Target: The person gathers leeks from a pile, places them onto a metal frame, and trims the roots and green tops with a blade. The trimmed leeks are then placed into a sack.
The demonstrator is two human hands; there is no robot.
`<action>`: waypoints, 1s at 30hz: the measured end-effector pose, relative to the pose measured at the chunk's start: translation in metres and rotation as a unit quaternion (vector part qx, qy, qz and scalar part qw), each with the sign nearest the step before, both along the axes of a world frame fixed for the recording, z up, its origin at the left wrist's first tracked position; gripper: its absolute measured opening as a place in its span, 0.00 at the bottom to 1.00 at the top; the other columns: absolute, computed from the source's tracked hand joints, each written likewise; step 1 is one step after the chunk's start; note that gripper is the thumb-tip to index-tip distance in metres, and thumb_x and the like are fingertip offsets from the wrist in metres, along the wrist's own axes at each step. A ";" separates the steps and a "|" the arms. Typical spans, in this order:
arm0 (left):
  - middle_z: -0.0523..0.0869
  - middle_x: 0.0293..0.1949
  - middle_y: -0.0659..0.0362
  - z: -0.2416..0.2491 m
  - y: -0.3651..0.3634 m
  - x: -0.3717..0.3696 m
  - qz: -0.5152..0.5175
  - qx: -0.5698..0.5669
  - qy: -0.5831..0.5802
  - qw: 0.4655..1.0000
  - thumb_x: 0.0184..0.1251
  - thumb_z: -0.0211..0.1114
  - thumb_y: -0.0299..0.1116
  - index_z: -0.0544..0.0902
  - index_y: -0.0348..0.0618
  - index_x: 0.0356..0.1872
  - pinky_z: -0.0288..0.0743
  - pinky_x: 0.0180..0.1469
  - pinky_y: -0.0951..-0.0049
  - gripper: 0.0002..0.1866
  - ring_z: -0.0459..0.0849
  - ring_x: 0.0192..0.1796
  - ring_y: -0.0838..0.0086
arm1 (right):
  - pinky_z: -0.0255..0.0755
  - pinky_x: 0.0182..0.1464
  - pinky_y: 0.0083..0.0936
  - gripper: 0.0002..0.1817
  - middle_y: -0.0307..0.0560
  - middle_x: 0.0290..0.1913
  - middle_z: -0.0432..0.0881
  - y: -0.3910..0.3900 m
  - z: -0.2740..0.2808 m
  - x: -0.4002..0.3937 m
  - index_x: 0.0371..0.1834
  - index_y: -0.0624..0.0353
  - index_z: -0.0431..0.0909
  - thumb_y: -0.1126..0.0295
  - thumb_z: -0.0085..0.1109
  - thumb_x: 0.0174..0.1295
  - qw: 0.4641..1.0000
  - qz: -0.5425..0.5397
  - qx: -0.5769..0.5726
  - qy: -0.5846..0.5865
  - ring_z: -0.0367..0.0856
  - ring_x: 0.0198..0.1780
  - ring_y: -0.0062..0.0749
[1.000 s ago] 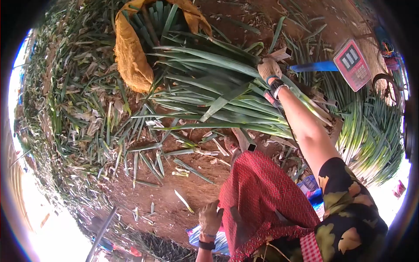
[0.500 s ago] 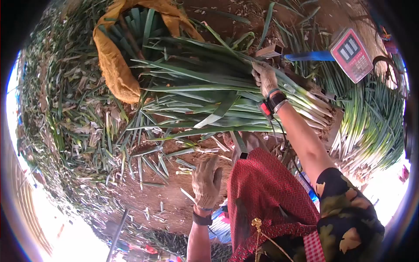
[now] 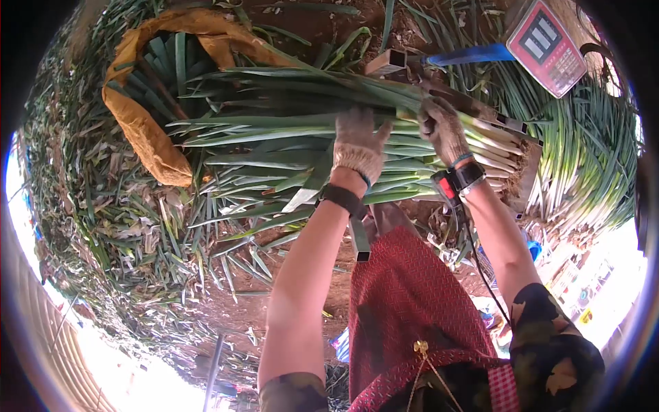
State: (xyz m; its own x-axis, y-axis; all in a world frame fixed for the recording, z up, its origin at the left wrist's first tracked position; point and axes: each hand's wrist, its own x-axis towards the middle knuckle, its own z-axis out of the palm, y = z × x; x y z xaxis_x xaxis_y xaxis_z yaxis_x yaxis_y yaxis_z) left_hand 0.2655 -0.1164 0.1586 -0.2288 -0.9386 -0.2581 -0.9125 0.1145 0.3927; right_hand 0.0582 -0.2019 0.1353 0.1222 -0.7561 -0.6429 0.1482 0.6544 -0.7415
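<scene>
A thick bundle of long green onions (image 3: 274, 159) lies across a metal frame (image 3: 504, 122), white root ends to the right and green leaves to the left. My left hand (image 3: 360, 145), in a knitted glove, rests over the middle of the leaves with its fingers stretched out, slightly blurred. Closer to the white stems, my gloved right hand (image 3: 443, 132) has its fingers curled on green onions at the top of the bundle. Its fingertips are partly hidden.
A yellow sack (image 3: 147, 141) holding cut green tops stands at upper left. Leaf scraps (image 3: 117, 226) cover the ground on the left. At upper right are a red-framed scale display (image 3: 547, 47) on a blue post and a large heap of green onions (image 3: 583, 158).
My left hand has moved up from beside my lap onto the leaves. My right hand has shifted slightly toward the root ends. The view has turned a little.
</scene>
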 end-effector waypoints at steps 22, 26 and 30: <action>0.68 0.75 0.52 -0.047 0.019 -0.009 0.001 0.070 -0.050 0.996 0.66 0.67 0.41 0.73 0.73 0.72 0.56 0.73 0.40 0.31 0.67 0.74 0.52 | 0.52 0.19 0.16 0.05 0.27 0.24 0.64 0.039 0.121 -0.244 0.42 0.51 0.78 0.63 0.59 0.73 0.943 -0.219 -0.044 0.249 0.59 0.20 0.12; 0.67 0.75 0.50 -0.042 0.017 -0.009 -0.011 0.075 -0.062 0.995 0.70 0.64 0.41 0.70 0.72 0.74 0.56 0.74 0.40 0.31 0.67 0.73 0.49 | 0.53 0.18 0.16 0.08 0.27 0.22 0.62 0.061 0.145 -0.353 0.37 0.50 0.76 0.62 0.55 0.75 0.913 -0.236 -0.052 0.328 0.59 0.19 0.13; 0.68 0.75 0.51 -0.048 0.019 -0.010 -0.004 0.062 -0.062 0.996 0.68 0.66 0.41 0.71 0.74 0.73 0.56 0.74 0.38 0.31 0.66 0.74 0.50 | 0.57 0.21 0.20 0.10 0.30 0.24 0.66 0.127 0.209 -0.439 0.32 0.50 0.75 0.64 0.54 0.73 0.834 -0.233 -0.063 0.496 0.60 0.19 0.16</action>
State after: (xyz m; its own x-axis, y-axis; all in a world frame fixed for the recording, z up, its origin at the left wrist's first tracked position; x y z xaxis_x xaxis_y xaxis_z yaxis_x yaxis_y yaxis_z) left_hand 0.2558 -0.0974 0.1103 -0.1952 -0.8961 -0.3987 -0.9543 0.0798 0.2879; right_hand -0.3805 -0.0750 0.3448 -0.7491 -0.6418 -0.1643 -0.3630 0.6051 -0.7086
